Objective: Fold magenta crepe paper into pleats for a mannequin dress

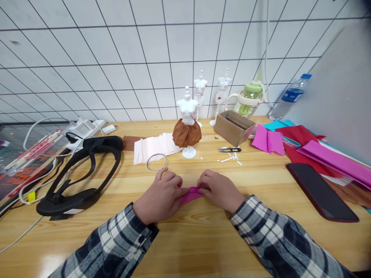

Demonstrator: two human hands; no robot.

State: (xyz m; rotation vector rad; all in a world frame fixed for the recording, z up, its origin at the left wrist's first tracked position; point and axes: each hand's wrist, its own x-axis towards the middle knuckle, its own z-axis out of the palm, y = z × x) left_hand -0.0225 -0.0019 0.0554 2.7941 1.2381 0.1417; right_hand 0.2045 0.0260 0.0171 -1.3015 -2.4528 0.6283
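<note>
Between my two hands a small folded piece of magenta paper (191,194) lies low over the wooden table. My left hand (164,193) pinches its left end between thumb and fingers, with the other fingers curled. At the right end, my right hand (218,190) grips the paper with its fingertips. Just beyond the hands stands a white mini mannequin (187,108) wearing a puffy brown paper skirt (187,133). A thin silver ring (157,162) rests past my left hand, partly over pale pink crinkled paper (156,147).
Black headset frame (84,197) and cables at left. Behind are two mannequins (200,90) (223,90), a cardboard box (234,127), a green-lidded cup (251,98) and a bottle (291,96). Thread snips (229,150), coloured papers (307,148) and a dark phone (321,192) lie right.
</note>
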